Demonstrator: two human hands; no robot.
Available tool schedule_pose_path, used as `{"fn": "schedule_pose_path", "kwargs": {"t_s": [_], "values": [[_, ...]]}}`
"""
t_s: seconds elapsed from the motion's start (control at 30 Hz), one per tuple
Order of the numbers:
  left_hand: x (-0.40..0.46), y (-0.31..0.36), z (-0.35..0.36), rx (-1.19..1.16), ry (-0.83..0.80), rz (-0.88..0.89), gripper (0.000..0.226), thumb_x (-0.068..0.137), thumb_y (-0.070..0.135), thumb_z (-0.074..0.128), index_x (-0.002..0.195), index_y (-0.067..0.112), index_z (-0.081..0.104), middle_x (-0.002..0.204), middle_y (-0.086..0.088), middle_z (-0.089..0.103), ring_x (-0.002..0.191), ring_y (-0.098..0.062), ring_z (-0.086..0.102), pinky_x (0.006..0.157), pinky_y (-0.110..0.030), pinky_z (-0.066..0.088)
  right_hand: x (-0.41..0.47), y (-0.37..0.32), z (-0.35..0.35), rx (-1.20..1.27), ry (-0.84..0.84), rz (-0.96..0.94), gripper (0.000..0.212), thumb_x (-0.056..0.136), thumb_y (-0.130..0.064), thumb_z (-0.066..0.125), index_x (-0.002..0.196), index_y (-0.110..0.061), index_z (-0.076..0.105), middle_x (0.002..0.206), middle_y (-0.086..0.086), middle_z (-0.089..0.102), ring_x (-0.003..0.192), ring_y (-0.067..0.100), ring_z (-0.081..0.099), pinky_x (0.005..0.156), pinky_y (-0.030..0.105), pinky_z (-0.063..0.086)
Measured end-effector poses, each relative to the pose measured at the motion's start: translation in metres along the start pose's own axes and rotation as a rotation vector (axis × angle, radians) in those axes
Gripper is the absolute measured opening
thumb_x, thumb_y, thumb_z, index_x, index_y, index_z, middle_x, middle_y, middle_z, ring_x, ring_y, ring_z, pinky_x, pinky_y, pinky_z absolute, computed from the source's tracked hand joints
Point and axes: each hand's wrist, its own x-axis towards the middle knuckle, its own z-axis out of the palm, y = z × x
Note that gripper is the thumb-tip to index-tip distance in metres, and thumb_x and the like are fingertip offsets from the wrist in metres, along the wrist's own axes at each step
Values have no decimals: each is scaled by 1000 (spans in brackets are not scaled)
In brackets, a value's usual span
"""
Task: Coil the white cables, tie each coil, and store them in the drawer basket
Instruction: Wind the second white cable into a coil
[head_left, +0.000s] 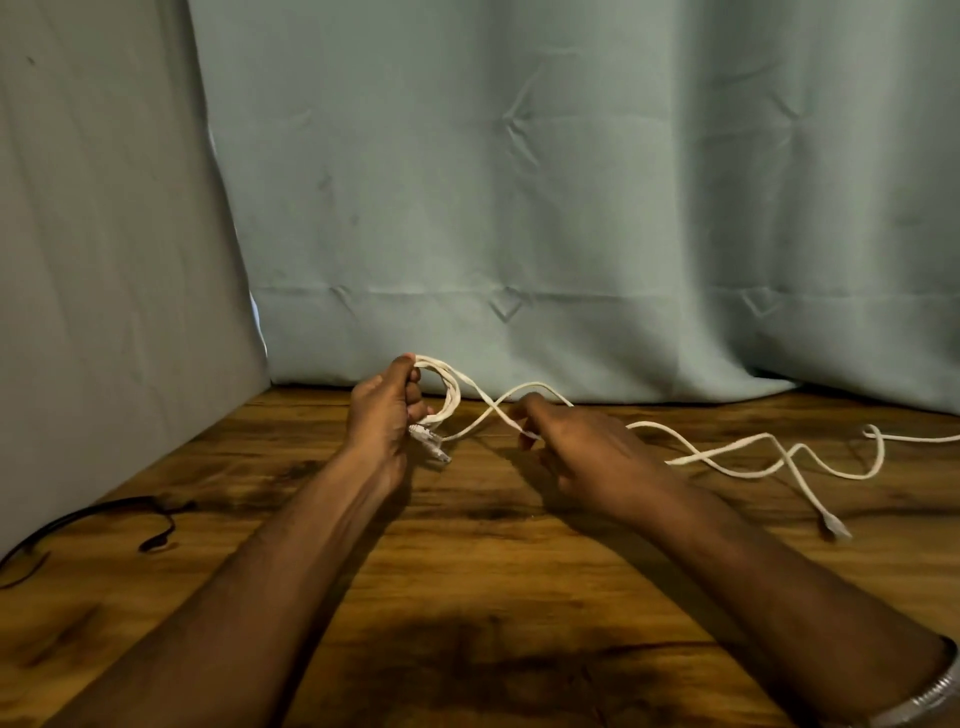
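Note:
A flat white cable (727, 457) winds across the wooden table (467, 597) from the middle to the right edge. My left hand (382, 415) grips a small coil (447, 389) of it, and a clear plug (434, 447) hangs just below that hand. My right hand (582, 452) pinches the loose run of cable a short way right of the coil. A second clear plug (834, 525) on a white cable end lies on the table at the right. No drawer basket is in view.
A black cable (104, 519) lies on the table at the left edge. Grey-green curtains (571, 208) hang behind the table and along its left side. A metal bangle (930, 696) sits on my right wrist.

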Motion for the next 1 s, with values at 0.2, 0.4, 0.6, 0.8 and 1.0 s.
{"fn": "schedule_pose_path", "kwargs": {"t_s": [0.2,0.4,0.6,0.8,1.0], "values": [[0,3,-6,66,46,22,29,101,19,53,73,15,53,41,11,34,32,-3,30,38,-15,36,1,3,-11,-226,113,-127,41,90,-13,67,125,-34,64,116,-7,73,104,23,69,70,33,45],[0,4,1,137,-86,-61,39,105,28,44,71,12,50,40,10,31,33,-4,25,40,-19,21,-1,-7,-17,-249,169,-256,40,90,-10,62,121,-33,69,110,-12,72,100,17,70,64,28,32],[-13,-6,11,129,-287,-127,37,108,20,37,74,9,48,42,9,35,34,-4,27,40,-18,18,3,-7,-8,-68,235,-276,25,94,-19,71,112,-37,74,108,-9,59,85,18,63,58,34,45],[-24,-20,19,240,-408,-90,39,106,19,44,69,9,52,44,6,35,36,-3,27,42,-19,22,6,-5,5,321,234,-248,18,92,-17,70,105,-28,76,97,-8,63,87,15,65,73,43,53],[-38,-25,18,202,-600,-222,28,105,20,48,83,11,62,71,-9,58,60,-14,56,57,-25,45,4,-8,9,654,275,-76,33,89,-14,76,109,-30,55,85,-6,69,88,15,71,85,53,56]]}}
